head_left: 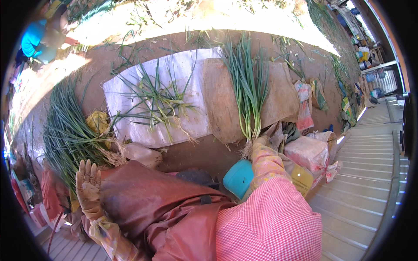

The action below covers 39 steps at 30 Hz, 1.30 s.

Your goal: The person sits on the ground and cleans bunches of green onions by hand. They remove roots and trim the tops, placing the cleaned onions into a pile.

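My left hand, in a soiled glove, is raised palm up with its fingers apart, beside a large heap of spring onions. At the right, my right hand is closed at the root end of a bunch of spring onions; its fingertips are partly hidden. That bunch lies lengthwise on a brown woven sack, leaves pointing away from me. Loose, tangled spring onions lie on a white woven sack left of it. A dark red apron covers my lap.
A turquoise container stands beside my right forearm. Right of it are a wrapped pinkish block and plastic bags. A yellow bag lies by the left heap. Another person in a blue top is at the upper left.
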Each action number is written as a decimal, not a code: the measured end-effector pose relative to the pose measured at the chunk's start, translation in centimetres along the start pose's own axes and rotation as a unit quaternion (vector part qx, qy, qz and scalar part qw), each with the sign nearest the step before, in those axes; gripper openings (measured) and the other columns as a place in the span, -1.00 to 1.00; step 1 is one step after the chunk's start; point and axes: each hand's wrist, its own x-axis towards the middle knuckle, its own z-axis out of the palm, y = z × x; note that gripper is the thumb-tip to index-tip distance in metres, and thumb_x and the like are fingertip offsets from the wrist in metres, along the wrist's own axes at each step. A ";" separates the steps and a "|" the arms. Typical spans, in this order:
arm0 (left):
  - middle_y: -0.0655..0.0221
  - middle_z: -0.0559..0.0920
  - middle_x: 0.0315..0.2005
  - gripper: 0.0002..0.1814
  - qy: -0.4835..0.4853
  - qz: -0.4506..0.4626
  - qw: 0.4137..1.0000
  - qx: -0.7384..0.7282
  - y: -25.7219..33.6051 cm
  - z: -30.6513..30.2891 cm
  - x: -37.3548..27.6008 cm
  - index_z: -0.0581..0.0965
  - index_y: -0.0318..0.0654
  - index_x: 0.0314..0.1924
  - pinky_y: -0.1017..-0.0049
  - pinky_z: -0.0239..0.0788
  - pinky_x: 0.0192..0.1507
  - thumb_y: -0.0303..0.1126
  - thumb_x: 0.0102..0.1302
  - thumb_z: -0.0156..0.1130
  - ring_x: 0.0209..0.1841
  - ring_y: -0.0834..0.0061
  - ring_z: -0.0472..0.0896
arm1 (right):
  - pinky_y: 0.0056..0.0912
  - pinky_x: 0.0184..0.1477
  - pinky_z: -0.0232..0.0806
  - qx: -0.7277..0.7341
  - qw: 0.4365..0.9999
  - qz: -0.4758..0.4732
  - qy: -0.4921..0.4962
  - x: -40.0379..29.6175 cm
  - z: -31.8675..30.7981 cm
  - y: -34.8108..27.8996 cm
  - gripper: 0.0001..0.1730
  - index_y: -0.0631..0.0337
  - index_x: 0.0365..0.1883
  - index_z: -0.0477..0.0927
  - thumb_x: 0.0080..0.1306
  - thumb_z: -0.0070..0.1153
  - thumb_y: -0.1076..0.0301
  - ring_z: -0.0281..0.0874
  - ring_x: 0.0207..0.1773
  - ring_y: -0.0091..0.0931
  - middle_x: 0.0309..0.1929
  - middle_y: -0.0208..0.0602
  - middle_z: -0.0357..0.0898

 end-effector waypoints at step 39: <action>0.24 0.51 0.15 -0.61 0.296 0.364 0.839 -0.274 5.0 -11.8 -11.3 0.38 -0.23 0.23 0.26 0.39 0.22 -0.31 0.45 0.00 0.15 0.26 0.51 | -0.17 -0.14 0.39 -0.225 0.315 -0.903 -0.185 -67.9 19.2 -40.3 -0.79 0.14 -0.18 0.59 0.23 0.07 0.34 0.58 -0.16 -0.20 -0.25 -0.11 0.64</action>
